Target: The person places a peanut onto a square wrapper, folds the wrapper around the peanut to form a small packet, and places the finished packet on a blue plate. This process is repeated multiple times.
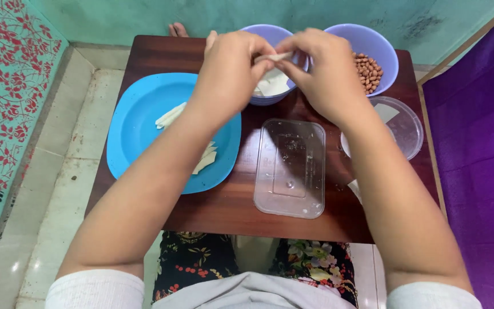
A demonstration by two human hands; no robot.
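Observation:
My left hand (228, 71) and my right hand (321, 71) meet above the far middle of a small dark wooden table (230, 209). Together they pinch a thin pale pastry sheet (274, 57), which looks partly folded between the fingertips. Right beneath the hands stands a lilac bowl (270, 98) with more pale sheets in it. To the left lies a blue plate (138, 129) carrying several folded pale pieces (170, 115), some hidden under my left forearm.
A second lilac bowl (381, 54) at the far right holds peanuts (368, 71). A clear rectangular lid (290, 167) lies at the centre front, a clear round container (402, 125) at the right. Tiled floor lies left, purple cloth (481, 154) right.

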